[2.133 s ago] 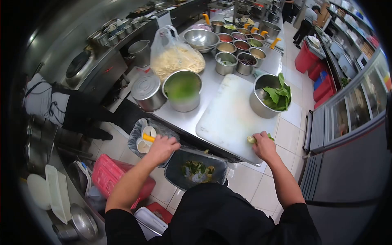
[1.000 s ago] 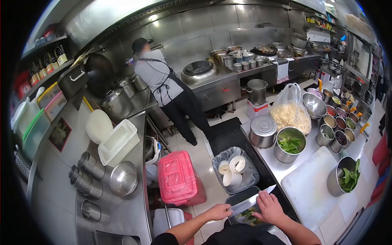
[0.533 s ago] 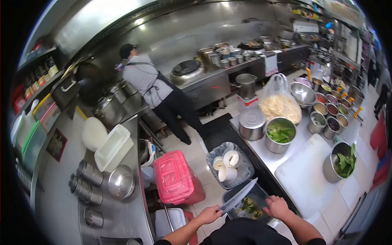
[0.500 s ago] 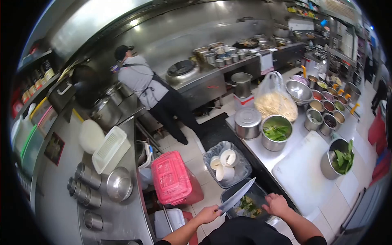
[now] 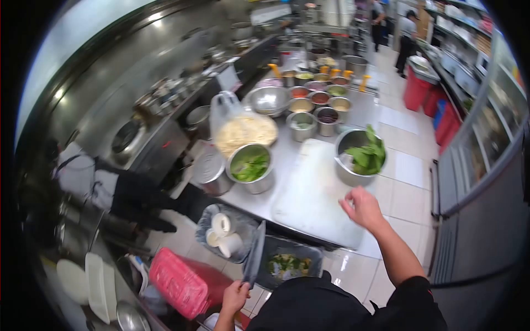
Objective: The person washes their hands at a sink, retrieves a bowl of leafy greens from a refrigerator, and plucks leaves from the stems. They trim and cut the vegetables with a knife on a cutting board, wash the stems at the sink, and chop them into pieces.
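Observation:
My left hand (image 5: pixel 236 297) is closed around the handle of a large kitchen knife (image 5: pixel 256 252). The broad blade points up and away, beside a dark bin (image 5: pixel 317 259) with green and pale vegetable scraps in it. My right hand (image 5: pixel 362 207) hovers over the near right part of a white cutting board (image 5: pixel 309 190), with bent, slightly parted fingers and nothing seen in them. Just beyond it stands a metal pot (image 5: pixel 353 176) of leafy greens (image 5: pixel 369 154). Another metal pot (image 5: pixel 256 185) of cut greens is left of the board.
A bag of pale yellow food (image 5: pixel 245 132), a metal bowl (image 5: pixel 269 100) and several ingredient tins (image 5: pixel 302 128) fill the counter's far part. Below left are a lined bin (image 5: pixel 243 229) of white containers and a red lidded bin (image 5: pixel 185 281). A co-worker (image 5: pixel 91 182) stands left.
The view has swung right. My right hand has moved from beside the scrap bin to over the cutting board, near the pot of leafy greens. The knife stays in my left hand, its blade now steeper.

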Available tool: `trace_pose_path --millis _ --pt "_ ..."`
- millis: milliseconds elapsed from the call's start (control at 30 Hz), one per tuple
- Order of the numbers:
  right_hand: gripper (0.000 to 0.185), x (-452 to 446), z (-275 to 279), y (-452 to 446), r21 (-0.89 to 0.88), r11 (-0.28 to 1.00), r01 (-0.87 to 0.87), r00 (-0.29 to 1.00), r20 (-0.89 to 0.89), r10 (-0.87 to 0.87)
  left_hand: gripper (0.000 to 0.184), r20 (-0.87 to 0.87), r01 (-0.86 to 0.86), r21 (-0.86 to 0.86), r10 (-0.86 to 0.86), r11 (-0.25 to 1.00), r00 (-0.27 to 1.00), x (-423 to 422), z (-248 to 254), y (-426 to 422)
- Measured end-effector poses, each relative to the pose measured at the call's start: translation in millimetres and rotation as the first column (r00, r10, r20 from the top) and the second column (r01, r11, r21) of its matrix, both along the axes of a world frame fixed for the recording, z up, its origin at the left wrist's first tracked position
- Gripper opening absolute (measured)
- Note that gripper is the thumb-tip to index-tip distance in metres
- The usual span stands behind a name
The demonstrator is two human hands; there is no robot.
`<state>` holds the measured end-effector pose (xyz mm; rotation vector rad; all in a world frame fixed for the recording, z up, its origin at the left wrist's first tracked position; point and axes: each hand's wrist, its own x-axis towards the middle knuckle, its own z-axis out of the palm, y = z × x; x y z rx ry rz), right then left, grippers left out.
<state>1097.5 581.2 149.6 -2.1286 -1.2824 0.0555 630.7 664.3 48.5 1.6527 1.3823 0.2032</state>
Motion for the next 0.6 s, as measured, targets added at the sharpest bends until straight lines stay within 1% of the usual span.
trace_pose_path --millis 33,100,167,200,267,300,333,400,433,467,533,600 --pt "0.023 18 6 -3 0.086 0.994 0.065 0.998 0.004 -0.066 0.03 0.004 0.001 0.005 -0.001 1.0 1.0 1 -3 -1" --pt "0.021 49 26 -6 0.183 0.968 0.172 0.985 -0.017 -0.172 0.028 0.039 -0.002 -0.056 0.004 0.998 0.999 10 -3 -3" --pt "0.019 71 44 -8 0.162 0.971 0.177 0.984 -0.053 -0.171 0.027 0.042 0.005 -0.084 -0.001 0.996 0.999 16 0 -8" --pt "0.019 80 51 -7 0.151 0.973 0.175 0.984 -0.073 -0.165 0.027 0.029 0.033 -0.069 -0.031 0.997 0.999 19 -1 -8" --pt "0.019 94 58 -1 -0.017 0.999 0.03 0.993 -0.117 -0.032 0.026 0.003 0.086 -0.041 -0.086 0.995 0.996 23 -3 -8" --pt "0.02 99 63 5 -0.097 0.994 -0.049 0.989 -0.146 0.034 0.026 0.009 0.085 -0.044 -0.084 0.995 0.996 25 -2 -8" --pt "0.021 105 65 15 -0.237 0.964 -0.123 0.991 -0.077 0.108 0.026 0.016 0.083 -0.048 -0.082 0.995 0.997 27 -1 -9" --pt "0.02 129 35 43 -0.259 0.96 -0.109 0.992 0.027 0.12 0.026 0.03 0.072 -0.054 -0.071 0.996 0.997 30 0 -12" --pt "0.021 136 31 55 -0.268 0.958 -0.103 0.989 0.08 0.128 0.026 0.037 0.064 -0.054 -0.062 0.996 0.997 31 -1 -13" --pt "0.022 145 28 66 -0.386 0.922 -0.036 0.982 0.156 0.103 0.026 0.044 0.054 -0.056 -0.052 0.997 0.998 32 -1 -15" --pt "0.025 149 30 90 -0.585 0.803 0.118 0.947 0.31 0.086 0.025 0.036 0.024 -0.066 -0.021 0.998 0.999 31 -4 -18" --pt "0.027 151 29 105 -0.742 0.647 0.174 0.931 0.337 0.137 0.025 0.022 -0.001 -0.071 0.002 0.997 1.0 28 -6 -23"
